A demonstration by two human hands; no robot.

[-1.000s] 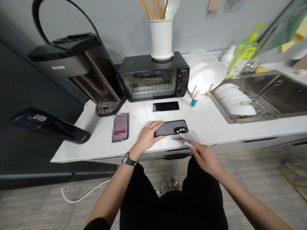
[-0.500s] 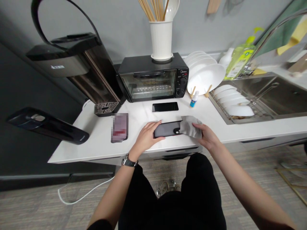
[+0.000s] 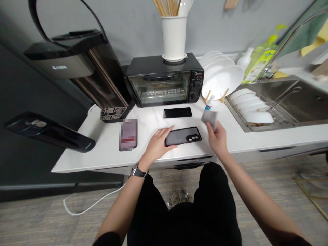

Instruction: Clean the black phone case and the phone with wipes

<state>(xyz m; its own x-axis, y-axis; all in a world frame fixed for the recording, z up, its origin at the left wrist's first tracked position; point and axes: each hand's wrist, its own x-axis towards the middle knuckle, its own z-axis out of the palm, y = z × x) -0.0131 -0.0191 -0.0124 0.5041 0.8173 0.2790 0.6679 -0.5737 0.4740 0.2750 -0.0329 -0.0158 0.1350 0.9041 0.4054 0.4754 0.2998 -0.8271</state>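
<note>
Nearest the camera, a metal wristwatch is worn on the left wrist. The left hand is laid palm down with the fingers relaxed and part-open, resting over the left end of a black-cased smartphone; a firm grip cannot be confirmed. The phone lies flat, back upward and camera module to the right, near the front edge of a white marble-patterned countertop.

The right hand is raised off the counter and slightly blurred, with its fingers pinched on a small grey microfibre cloth. The cloth is held clear of the phone, up and to the right of it. As for progress, the phone's back is uncovered and the cloth is in hand; whether the surface is clean cannot be judged from this view.

Further back, a second black smartphone lies flat with its glass upward, touched by neither hand. A small blue-labelled spray bottle stands just behind the cloth, partly hidden. To the left lies a pixelated flat object, not identifiable. Beyond are a black toaster oven, white plates in a rack, and a steel sink.
</note>
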